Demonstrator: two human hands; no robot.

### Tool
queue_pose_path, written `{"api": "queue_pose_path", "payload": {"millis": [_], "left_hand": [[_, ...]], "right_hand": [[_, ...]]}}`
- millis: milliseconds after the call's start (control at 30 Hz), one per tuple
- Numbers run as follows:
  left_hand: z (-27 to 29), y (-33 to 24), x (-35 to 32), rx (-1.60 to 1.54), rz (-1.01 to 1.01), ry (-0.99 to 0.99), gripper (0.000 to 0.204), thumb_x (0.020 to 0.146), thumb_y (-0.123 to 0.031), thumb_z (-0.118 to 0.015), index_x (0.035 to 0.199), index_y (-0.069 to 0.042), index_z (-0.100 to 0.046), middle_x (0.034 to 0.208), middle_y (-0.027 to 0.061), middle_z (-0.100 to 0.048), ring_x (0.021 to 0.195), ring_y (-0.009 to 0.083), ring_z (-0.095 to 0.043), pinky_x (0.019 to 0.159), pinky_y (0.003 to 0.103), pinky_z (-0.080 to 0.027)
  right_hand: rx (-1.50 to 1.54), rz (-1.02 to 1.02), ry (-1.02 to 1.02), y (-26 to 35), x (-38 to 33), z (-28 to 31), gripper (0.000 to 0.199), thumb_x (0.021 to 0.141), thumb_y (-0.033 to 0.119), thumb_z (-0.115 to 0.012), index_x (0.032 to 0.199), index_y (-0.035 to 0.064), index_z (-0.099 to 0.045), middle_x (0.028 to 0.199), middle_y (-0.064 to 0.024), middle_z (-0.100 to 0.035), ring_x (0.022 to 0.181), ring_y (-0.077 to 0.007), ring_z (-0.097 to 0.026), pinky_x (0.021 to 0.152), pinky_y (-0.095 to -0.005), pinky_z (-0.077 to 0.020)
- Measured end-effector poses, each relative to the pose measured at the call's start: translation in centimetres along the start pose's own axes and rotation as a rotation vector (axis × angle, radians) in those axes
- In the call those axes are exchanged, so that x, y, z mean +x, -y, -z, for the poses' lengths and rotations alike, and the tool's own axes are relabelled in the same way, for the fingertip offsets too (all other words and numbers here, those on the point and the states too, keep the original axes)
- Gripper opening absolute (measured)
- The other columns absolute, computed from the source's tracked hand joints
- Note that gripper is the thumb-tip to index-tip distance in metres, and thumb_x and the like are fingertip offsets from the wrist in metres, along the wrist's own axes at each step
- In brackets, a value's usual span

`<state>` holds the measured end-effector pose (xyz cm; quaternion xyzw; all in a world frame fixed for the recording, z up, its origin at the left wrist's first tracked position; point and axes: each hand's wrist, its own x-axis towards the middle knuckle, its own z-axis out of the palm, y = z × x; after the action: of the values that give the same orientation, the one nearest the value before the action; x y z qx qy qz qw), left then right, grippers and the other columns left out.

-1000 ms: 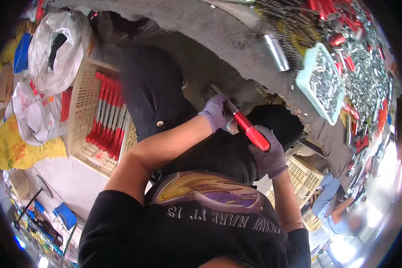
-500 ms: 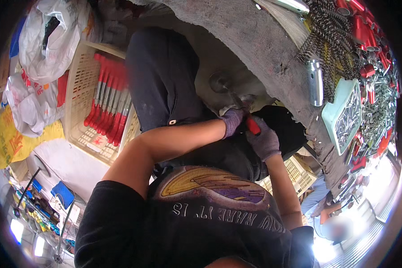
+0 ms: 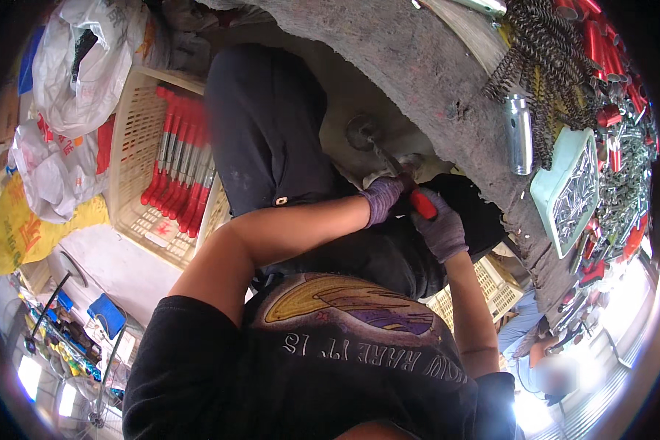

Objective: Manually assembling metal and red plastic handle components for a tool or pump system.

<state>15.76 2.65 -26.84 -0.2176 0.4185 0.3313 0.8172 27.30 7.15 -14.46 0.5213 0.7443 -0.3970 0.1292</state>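
My left hand [image 3: 381, 200], in a purple-grey knit glove, is closed near a metal shaft [image 3: 380, 155] above my lap. Beside it my right hand [image 3: 443, 231], gloved alike, is wrapped round a red-handled tool [image 3: 423, 204], its red end pointing toward me. The two hands are close together. Fingers and shadow hide what the left hand grips and how the shaft joins the red part. Behind the shaft, low under the bench edge, lies a dark round piece [image 3: 363, 133].
A cream crate [image 3: 128, 132] at my left holds several red-ended metal tools [image 3: 176, 158]. The cloth-covered bench [image 3: 418, 66] carries springs [image 3: 546, 70], a metal tube [image 3: 519, 136], a pale tray [image 3: 546, 192] of small metal pins and red parts. Another person [image 3: 524, 323] is at far right.
My right hand and the red handle have shifted slightly to the right and up. My left hand stays nearly where it was.
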Motion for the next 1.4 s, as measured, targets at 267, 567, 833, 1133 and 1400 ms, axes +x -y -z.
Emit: {"api": "queue_pose_path", "payload": {"millis": [267, 567, 833, 1133, 1400], "left_hand": [[2.0, -4.1, -0.7, 0.886, -0.852, -0.115, 0.034, 0.087, -0.025, -0.054, 0.111, -0.001, -0.056, 0.107, 0.0185, -0.061, 0.094, 0.0302, -0.058, 0.081, 0.039, -0.046], [-10.5, -3.7, -15.5, 1.557, -1.592, 0.521, 0.038, 0.081, -0.038, -0.058, 0.109, -0.013, -0.060, 0.110, 0.0143, -0.059, 0.096, 0.0342, -0.057, 0.085, 0.046, -0.044], [-5.6, -2.7, -7.3, 1.856, -1.148, 0.429, 0.040, 0.086, -0.038, -0.049, 0.118, -0.015, -0.056, 0.100, 0.0168, -0.063, 0.084, 0.0341, -0.062, 0.077, 0.042, -0.049], [-4.5, -2.9, -4.6, 1.907, -1.155, 0.317, 0.045, 0.089, -0.044, -0.039, 0.103, -0.008, -0.062, 0.092, 0.0203, -0.063, 0.082, 0.0390, -0.059, 0.076, 0.047, -0.044], [-3.3, -3.0, -3.4, 1.853, -1.325, 0.326, 0.041, 0.085, -0.042, -0.045, 0.074, -0.005, -0.061, 0.077, 0.0187, -0.060, 0.073, 0.0360, -0.057, 0.070, 0.047, -0.043]], "right_hand": [[-0.170, -0.049, 0.115, 6.8, 5.0, 2.7, 0.055, 0.072, 0.040, -0.067, 0.116, 0.0086, -0.055, 0.103, -0.0207, -0.062, 0.097, -0.0382, -0.059, 0.084, -0.0418, -0.0474], [-0.342, 0.156, -0.519, -15.3, -0.5, -11.0, 0.055, 0.080, 0.037, -0.057, 0.125, 0.0066, -0.048, 0.126, -0.0214, -0.051, 0.116, -0.0361, -0.049, 0.097, -0.0421, -0.0391], [-0.281, 0.146, -0.421, -10.3, 6.8, -13.5, 0.054, 0.081, 0.036, -0.055, 0.125, 0.0070, -0.047, 0.128, -0.0211, -0.049, 0.118, -0.0362, -0.048, 0.098, -0.0420, -0.0380], [-0.251, 0.233, -0.162, -7.0, 11.1, -15.7, 0.052, 0.083, 0.036, -0.053, 0.126, 0.0075, -0.047, 0.130, -0.0208, -0.048, 0.120, -0.0362, -0.046, 0.100, -0.0419, -0.0368], [-0.249, 0.265, 0.130, -8.5, 11.3, -17.0, 0.051, 0.084, 0.035, -0.052, 0.127, 0.0079, -0.046, 0.132, -0.0205, -0.046, 0.121, -0.0363, -0.045, 0.101, -0.0418, -0.0357]]}}
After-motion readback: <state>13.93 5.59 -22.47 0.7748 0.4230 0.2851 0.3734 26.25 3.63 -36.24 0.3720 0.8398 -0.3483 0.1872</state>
